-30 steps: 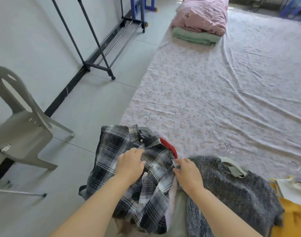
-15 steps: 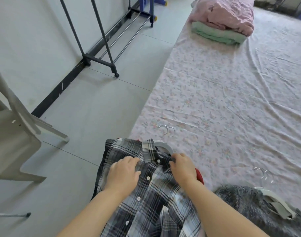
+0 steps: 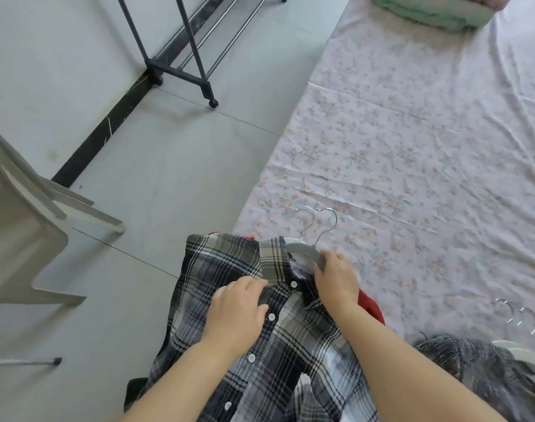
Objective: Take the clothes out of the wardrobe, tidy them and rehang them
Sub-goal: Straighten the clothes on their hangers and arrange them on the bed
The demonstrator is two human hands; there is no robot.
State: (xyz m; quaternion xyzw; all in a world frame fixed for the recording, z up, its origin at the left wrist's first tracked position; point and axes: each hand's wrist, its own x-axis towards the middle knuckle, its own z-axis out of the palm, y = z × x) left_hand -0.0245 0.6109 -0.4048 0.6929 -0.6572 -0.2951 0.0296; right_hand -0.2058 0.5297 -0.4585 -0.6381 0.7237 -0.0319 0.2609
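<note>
Left hand [image 3: 235,309] pinches shirt [image 3: 217,266] front; right hand [image 3: 336,278] curls fingers round hanger [image 3: 305,250] at 1 o'clock. Best: steady hanger, tug shirt square.

place: bedroom | signs: floral-sheeted bed [image 3: 412,147], folded bedding [image 3: 433,13], garment rack [image 3: 181,65]

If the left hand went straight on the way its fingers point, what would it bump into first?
Probably the collar of the plaid shirt, right ahead of the left hand. Just beyond it lies the grey hanger, which the right hand holds. Depth is hard to judge from above.
</note>
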